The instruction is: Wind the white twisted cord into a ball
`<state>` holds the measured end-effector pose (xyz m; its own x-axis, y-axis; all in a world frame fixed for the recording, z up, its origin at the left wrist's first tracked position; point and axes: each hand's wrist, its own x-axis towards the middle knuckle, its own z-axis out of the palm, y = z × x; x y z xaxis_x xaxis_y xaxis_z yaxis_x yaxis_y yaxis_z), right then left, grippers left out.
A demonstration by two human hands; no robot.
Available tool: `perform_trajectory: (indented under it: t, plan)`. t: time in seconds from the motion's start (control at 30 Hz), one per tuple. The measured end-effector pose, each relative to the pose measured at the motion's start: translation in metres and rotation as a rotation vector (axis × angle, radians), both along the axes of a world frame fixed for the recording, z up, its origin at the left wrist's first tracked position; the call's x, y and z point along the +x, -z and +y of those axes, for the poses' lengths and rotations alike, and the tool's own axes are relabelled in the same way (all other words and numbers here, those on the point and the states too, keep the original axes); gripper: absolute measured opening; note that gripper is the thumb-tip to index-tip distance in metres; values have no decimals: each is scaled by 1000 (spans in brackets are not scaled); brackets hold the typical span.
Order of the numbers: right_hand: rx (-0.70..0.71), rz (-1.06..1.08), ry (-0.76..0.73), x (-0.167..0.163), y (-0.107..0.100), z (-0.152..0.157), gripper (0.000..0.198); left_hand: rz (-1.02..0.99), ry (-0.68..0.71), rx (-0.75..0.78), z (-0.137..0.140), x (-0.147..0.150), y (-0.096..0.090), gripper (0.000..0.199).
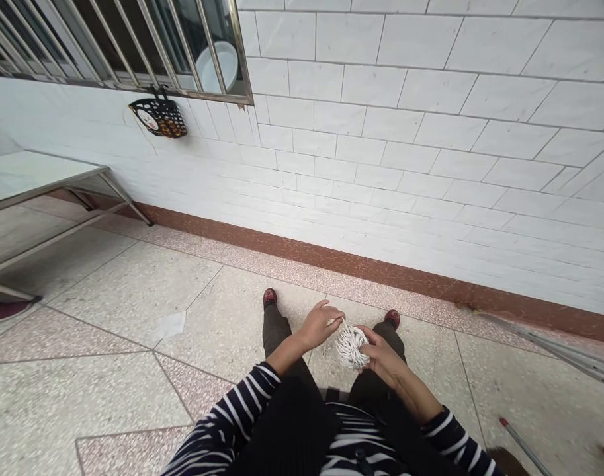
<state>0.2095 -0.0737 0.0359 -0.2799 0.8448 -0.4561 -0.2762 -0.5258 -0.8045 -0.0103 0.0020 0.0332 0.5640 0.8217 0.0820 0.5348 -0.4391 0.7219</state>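
A: How does the left hand [315, 329] stand?

B: Nearly closed at the tips. Its thumb and fingertips pinch a cord strand [345, 323], while another finger lifts away from the pinch.

A: And the right hand [382, 360]?

B: Half open, curved around a ball of white cord [350, 348]. The thumb presses on the near face, and the fingers wrap its right side. How far they reach underneath, I can't tell.

A: Are the two hands touching?

B: No, they are apart but near each other, with the strand bridging the gap from the left fingertips to the top of the ball.

A: So where exactly is the ball?

B: Against the right palm side, just to the right of the left hand and slightly nearer the body. It's held up in front of the dark trousers [276, 330], between the two legs, above the speckled terrazzo floor [222, 317].
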Motion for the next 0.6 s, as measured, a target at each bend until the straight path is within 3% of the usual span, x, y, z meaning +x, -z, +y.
perform_trajectory:
  t: [0.1, 0.33, 0.5, 0.6]
  plan:
    - [13, 41, 37, 1, -6, 4, 67, -89, 32, -66, 1, 3, 4, 26]
    - [-23, 179, 79, 7, -26, 7, 67, -340, 36, -412, -17, 15, 22, 38]
    - [-115, 269, 103, 1, -35, 5, 59, -414, -63, -365, -13, 18, 18, 33]
    - [-146, 307, 129, 0, -40, 8, 60, -320, -124, -305, -8, 17, 11, 30]
